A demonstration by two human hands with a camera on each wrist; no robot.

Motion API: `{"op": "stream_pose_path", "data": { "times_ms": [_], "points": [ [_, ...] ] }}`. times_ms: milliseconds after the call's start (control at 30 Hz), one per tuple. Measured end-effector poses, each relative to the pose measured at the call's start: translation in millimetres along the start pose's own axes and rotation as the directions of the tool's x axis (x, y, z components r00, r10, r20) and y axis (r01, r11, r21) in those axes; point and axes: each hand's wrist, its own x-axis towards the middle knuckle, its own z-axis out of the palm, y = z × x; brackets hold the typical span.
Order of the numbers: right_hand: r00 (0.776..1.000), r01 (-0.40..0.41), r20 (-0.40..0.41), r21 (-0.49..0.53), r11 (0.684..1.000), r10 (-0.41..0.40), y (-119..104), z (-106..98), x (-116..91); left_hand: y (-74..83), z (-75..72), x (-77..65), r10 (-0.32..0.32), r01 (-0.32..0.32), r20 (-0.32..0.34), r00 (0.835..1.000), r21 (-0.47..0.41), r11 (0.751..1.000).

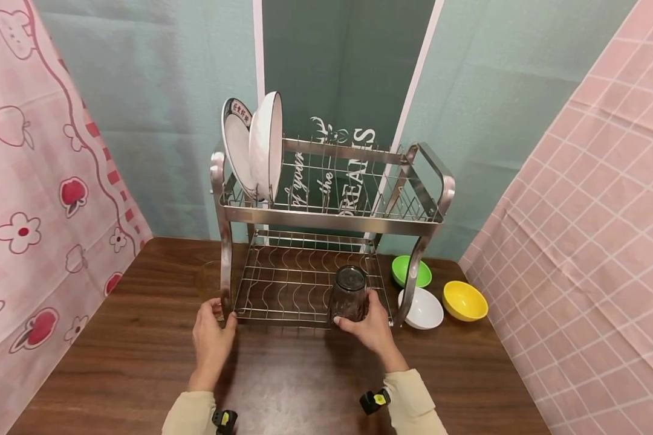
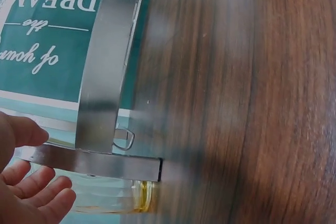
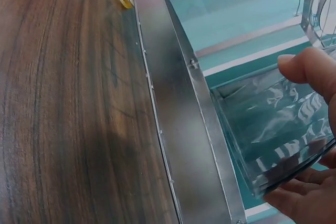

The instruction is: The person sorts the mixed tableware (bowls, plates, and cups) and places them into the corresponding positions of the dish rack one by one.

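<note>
A two-tier metal dish rack (image 1: 326, 219) stands on the wooden table. My right hand (image 1: 374, 331) grips a dark see-through glass (image 1: 347, 299) at the front right of the lower wire tier. The glass is bottom up, with my thumb on its near side and my fingers round the right; the right wrist view shows the glass (image 3: 273, 124) right behind the rack's front bar (image 3: 176, 108). At the rack's left front leg (image 1: 225, 260), my left hand (image 1: 212, 338) holds the metal between thumb and fingers. Beyond those fingers is a clear, yellow-tinted glass item (image 2: 142, 195), partly hidden by the leg.
On the upper tier, a patterned plate (image 1: 236, 145) and a white bowl (image 1: 263, 148) stand on edge at the left. Right of the rack sit a green bowl (image 1: 412, 272), a white bowl (image 1: 421, 309) and a yellow bowl (image 1: 465, 301). Curtains (image 1: 593, 241) enclose the table.
</note>
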Motion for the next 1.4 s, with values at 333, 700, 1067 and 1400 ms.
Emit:
{"op": "stream_pose_path", "data": {
  "times_ms": [333,700,1067,1400],
  "points": [
    [0.998,-0.065,-0.016,-0.001,0.998,0.065,4.4,-0.5,14.0,-12.3,6.2,1.3,0.061,-0.058,-0.048,0.997,0.071,0.996],
    [0.99,-0.143,-0.012,0.021,0.989,0.144,4.3,2.9,23.5,-15.0,5.7,2.7,0.079,-0.073,-0.052,0.996,0.101,0.992],
    [0.983,-0.172,-0.062,0.028,0.985,0.174,8.9,10.7,44.7,-15.1,5.0,2.7,0.065,-0.06,-0.038,0.997,0.118,0.991],
    [0.968,-0.238,-0.06,0.066,0.969,0.242,13.2,10.9,60.7,-14.3,7.6,3.5,0.069,-0.061,-0.061,0.996,0.12,0.991]
  ]
}}
